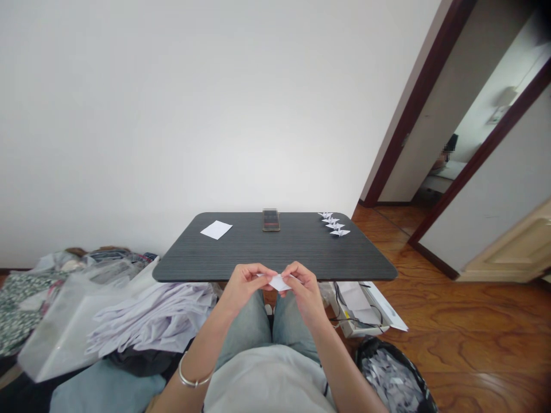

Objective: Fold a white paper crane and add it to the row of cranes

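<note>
Left hand (248, 280), right hand (303, 283): grip pinching white paper (279, 283) by near edge of table (206, 258); likely mid-fold; next crease calls for precision

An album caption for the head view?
Left hand and right hand pinch white paper by a dark table bearing paper cranes.

The held paper (279, 283) is partly covered, the phone screen (271, 219) unreadably small, the black bag (373, 345) cropped below.
</note>
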### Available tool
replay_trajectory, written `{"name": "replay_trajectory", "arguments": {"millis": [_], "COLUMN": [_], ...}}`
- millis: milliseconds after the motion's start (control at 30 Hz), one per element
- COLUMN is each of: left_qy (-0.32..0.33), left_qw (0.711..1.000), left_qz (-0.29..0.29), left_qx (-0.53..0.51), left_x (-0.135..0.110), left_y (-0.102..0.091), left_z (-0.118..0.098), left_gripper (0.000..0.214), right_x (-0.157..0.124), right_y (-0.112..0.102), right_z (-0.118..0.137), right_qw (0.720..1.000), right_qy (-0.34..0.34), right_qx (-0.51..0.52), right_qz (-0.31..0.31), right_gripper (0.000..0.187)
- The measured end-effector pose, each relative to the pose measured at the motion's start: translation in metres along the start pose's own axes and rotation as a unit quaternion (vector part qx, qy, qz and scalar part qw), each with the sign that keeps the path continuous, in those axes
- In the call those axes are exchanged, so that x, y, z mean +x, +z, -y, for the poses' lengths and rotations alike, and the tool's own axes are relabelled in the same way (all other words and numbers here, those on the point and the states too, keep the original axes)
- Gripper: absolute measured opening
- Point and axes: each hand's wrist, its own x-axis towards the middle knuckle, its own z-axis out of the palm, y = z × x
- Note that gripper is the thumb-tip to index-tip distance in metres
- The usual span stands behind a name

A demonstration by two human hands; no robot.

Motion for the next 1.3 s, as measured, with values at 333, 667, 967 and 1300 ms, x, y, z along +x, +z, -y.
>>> {"name": "replay_trajectory", "arguments": {"millis": [333,667,967,1300], "left_qy": [0.005,-0.023,-0.017,0.001], "left_qw": [0.999,1.0,0.999,0.999], "left_qz": [0.031,0.006,0.031,0.018], "left_qx": [-0.021,0.011,0.02,0.051], "left_x": [-0.0015,0.0009,0.0012,0.0032], "left_y": [-0.0009,0.0022,-0.0021,-0.0022], "left_z": [-0.0013,0.0005,0.0049,0.0061], "left_gripper": [0.023,0.029,0.023,0.023], "right_x": [-0.002,-0.0055,-0.0062,-0.0016], "right_y": [0.0011,0.0029,0.0007,-0.003], "right_z": [0.0034,0.0083,0.0067,0.0035], "right_qw": [0.999,0.996,0.996,0.995], "right_qy": [-0.032,-0.06,-0.062,-0.041], "right_qx": [-0.019,-0.065,-0.065,-0.092], "right_qz": [-0.01,-0.008,0.003,0.003], "right_gripper": [0.011,0.01,0.011,0.016]}}
